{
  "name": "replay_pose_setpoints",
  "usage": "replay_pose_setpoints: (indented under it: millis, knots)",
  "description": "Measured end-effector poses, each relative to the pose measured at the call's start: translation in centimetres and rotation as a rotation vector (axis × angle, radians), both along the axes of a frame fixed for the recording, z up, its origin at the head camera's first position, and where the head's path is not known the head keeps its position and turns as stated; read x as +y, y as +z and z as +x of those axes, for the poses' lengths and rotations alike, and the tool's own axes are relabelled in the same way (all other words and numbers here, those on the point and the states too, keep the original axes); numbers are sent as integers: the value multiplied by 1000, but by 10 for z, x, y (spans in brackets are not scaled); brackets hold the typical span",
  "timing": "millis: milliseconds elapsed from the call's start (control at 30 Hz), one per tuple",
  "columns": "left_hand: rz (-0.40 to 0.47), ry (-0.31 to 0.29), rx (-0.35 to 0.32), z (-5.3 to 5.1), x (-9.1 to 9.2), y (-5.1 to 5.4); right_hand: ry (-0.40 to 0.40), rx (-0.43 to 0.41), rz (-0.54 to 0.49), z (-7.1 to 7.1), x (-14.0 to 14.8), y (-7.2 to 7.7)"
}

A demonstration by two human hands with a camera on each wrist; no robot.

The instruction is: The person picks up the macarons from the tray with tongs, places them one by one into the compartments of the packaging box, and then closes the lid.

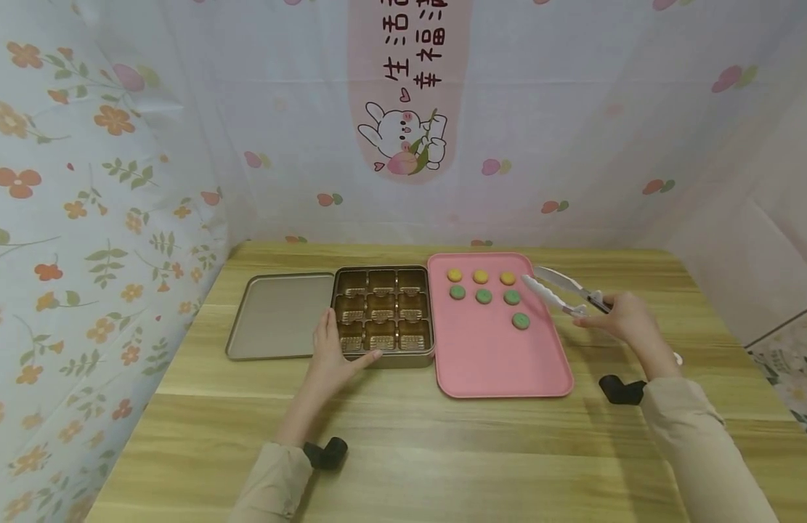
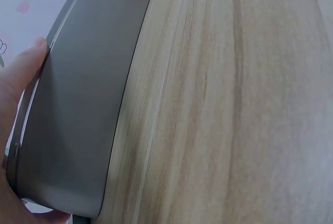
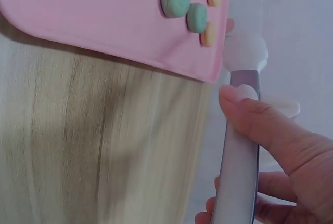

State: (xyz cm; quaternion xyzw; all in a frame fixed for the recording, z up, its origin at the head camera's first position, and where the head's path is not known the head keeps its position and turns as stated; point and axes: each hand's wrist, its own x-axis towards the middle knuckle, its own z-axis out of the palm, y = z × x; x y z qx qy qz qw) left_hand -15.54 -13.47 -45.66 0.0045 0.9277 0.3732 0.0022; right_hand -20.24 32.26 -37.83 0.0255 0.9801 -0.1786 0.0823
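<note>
Seven macarons: on the pink tray, right of centre in the head view; three yellow in the top row, three green just below, one more green set lower by itself.
Tongs: at the tray's upper right edge, their two ends apart, with no macaron between them.
Right hand: its grip is clamped on the tongs' handle; the right wrist view shows the thumb laid along one arm and fingers round the far side.
Box: at the middle of the frame, beside the tray's left edge; nine cells, and no macaron shows in them, though fingers cover a little of the lower left.
Left hand: at the box's lower left corner, its grip spread, fingers along the left side and thumb on the front rim.
Lid: off the box, lying just to its left.
Progress: box uncovered, tongs in hand; if filling the cells is the work, it looks barely begun, with all seven left to move.
Worktop: wood-grained, under everything.
Cloth: patterned, across the upper frame, a rabbit printed near the centre.
</note>
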Motion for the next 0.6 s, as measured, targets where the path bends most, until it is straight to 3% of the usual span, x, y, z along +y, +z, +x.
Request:
replay_pose_setpoints:
  millis: [367, 600]
  knots:
    - [20, 0, 9, 0, 0, 1, 31, 35, 26, -13, -6, -3]
    - [15, 9, 18, 0, 1, 0, 16, 51, 105, -28, -16, 2]
